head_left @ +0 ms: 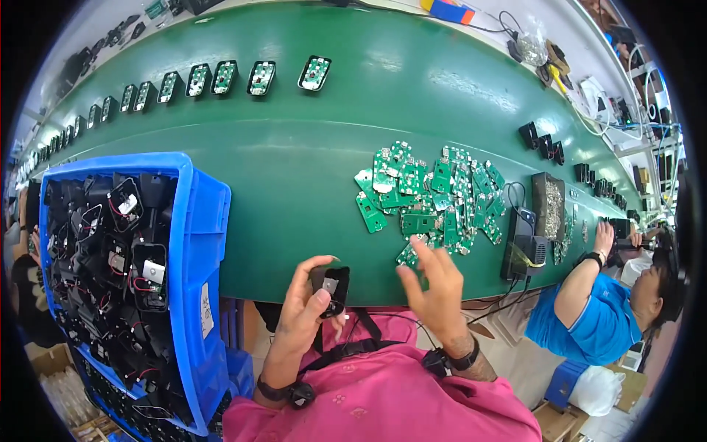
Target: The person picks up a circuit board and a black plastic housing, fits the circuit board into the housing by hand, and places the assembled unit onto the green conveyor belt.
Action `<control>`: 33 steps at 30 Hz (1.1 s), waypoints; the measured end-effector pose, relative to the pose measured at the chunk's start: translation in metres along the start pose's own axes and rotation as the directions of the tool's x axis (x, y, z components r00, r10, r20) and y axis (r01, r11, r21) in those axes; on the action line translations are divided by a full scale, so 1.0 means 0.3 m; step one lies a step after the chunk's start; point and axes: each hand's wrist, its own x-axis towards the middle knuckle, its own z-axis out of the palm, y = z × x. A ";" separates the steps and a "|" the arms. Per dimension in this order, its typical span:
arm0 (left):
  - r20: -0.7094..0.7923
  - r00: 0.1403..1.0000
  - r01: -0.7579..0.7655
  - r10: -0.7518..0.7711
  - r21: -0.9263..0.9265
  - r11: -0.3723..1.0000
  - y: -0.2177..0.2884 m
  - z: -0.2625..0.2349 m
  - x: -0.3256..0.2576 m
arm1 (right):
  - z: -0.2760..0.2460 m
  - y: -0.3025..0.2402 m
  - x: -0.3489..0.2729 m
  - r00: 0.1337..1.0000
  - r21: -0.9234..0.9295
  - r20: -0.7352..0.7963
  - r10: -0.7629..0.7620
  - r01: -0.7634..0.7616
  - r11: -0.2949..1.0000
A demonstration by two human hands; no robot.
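Observation:
Near the table's front edge, my left hand is closed around a small black plastic housing with a silvery block inside it. The thumb presses on that block. My right hand is stretched out with thumb and fingers apart, and nothing shows in its grip. Its fingertips reach the near edge of a loose heap of green circuit boards. Whether a fingertip touches a board is hard to tell.
A blue crate full of black housings stands at left. Across the green table runs a row of housings with boards. A black power unit stands right of the heap. Further right, a person in blue works.

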 end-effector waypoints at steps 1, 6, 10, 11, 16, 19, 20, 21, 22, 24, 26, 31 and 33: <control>0.023 0.999 -0.027 0.027 -0.006 1.000 0.000 0.000 0.007 | -0.019 0.031 0.007 1.000 -0.001 0.003 -0.004 0.004 1.000; 0.034 0.998 0.047 -0.045 -0.060 0.997 0.034 0.021 0.021 | -0.079 0.068 0.044 0.938 -0.124 0.347 -0.001 0.047 0.991; -0.092 0.993 -0.067 0.068 0.013 0.998 0.004 0.071 0.046 | -0.026 0.053 0.011 0.974 -0.253 0.216 -0.070 0.125 0.959; -0.120 0.992 -0.028 0.029 0.015 1.000 -0.004 0.062 0.038 | -0.009 0.072 -0.001 0.974 -0.255 0.209 -0.087 0.140 0.957; -0.155 0.987 -0.029 0.033 0.024 0.999 0.007 0.067 0.050 | -0.035 0.074 0.015 0.976 -0.194 0.146 -0.162 0.188 0.963; -0.132 0.989 -0.056 0.061 0.042 0.998 0.002 0.090 0.057 | -0.072 0.081 -0.005 0.999 0.014 0.023 -0.034 0.034 0.999; -0.111 0.991 -0.067 0.073 0.052 0.996 -0.001 0.107 0.060 | -0.066 0.070 -0.016 0.999 0.010 0.027 -0.037 0.037 0.999; -0.128 0.990 -0.055 0.058 0.026 0.998 -0.002 0.137 0.061 | -0.052 0.056 -0.027 0.990 0.289 0.023 0.142 -0.143 0.947; -0.127 0.990 -0.056 0.058 0.020 0.998 -0.012 0.150 0.069 | -0.041 0.043 -0.036 0.947 0.538 0.068 0.313 -0.299 0.788; -0.079 0.990 0.105 -0.118 -0.153 0.983 -0.027 0.172 0.083 | -0.029 0.016 -0.041 0.934 0.629 0.091 0.345 -0.323 0.707; -0.081 0.989 0.112 -0.121 -0.112 0.987 -0.049 0.173 0.087 | -0.013 -0.030 -0.041 0.916 0.777 0.033 0.400 -0.275 0.567; -0.165 0.982 0.066 -0.088 -0.133 0.989 -0.027 0.171 0.090 | 0.007 -0.059 -0.043 0.946 0.761 -0.045 0.320 -0.175 0.624; -0.171 0.981 0.069 -0.090 -0.129 0.989 -0.025 0.170 0.087 | 0.014 -0.058 -0.038 0.964 0.741 -0.020 0.265 -0.164 0.651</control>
